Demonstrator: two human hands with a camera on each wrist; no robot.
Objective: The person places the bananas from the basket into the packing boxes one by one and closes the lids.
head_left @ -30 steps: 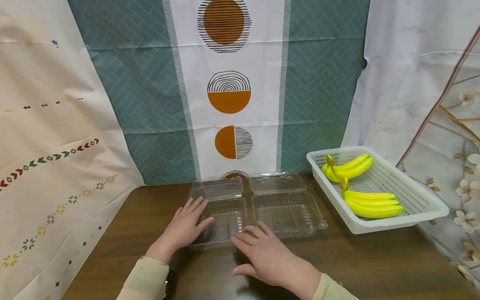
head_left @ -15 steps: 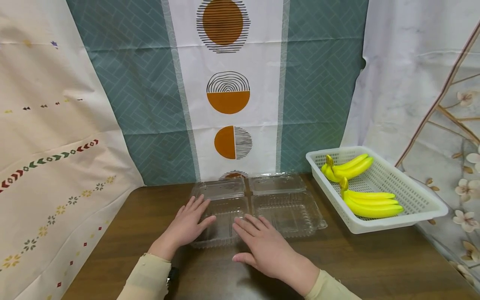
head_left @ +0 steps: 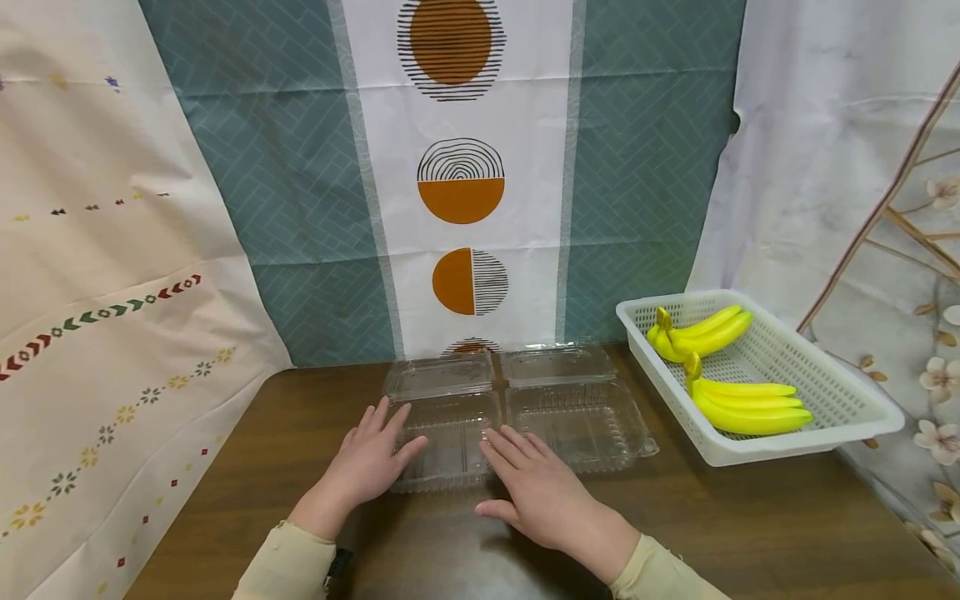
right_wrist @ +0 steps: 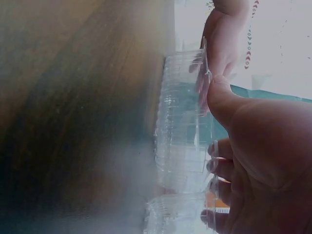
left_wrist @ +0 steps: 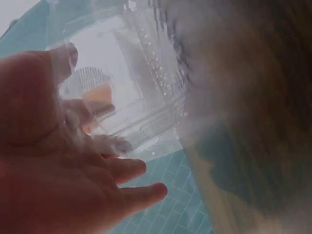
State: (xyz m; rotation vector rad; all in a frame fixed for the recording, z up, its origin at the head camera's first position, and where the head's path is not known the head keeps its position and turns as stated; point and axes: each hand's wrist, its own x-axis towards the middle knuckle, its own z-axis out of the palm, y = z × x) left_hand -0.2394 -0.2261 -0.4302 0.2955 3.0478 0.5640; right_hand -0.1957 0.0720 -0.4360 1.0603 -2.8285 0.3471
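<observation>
Your far side is a patterned cloth backdrop [head_left: 457,200], teal with a pale centre strip of orange and black-lined circles. Before it you have a dark brown wooden table [head_left: 735,525].

At the far right of the table: a white perforated basket [head_left: 780,358], set at an angle. In front of you, two clear plastic containers side by side, the left container [head_left: 453,429] and the right container [head_left: 573,425], a narrow gap between them. Their lids are folded back on the far side — left lid [head_left: 438,375], right lid [head_left: 558,364] — near the backdrop.

Your right hand [head_left: 540,496] is at the near right corner of the left container, palm down, fingers extended, thumb held apart; it grasps nothing. Your left hand [head_left: 371,454] rests at the left rim of that container, fingers spread, not curled round it; through your left wrist view some fingers show behind the clear plastic. How hard either hand presses, you cannot tell.

Smaller items: two yellow banana bunches in the basket, a far bunch [head_left: 705,332] and a near bunch [head_left: 750,408]; a dark band [head_left: 339,567] at your left wrist.
</observation>
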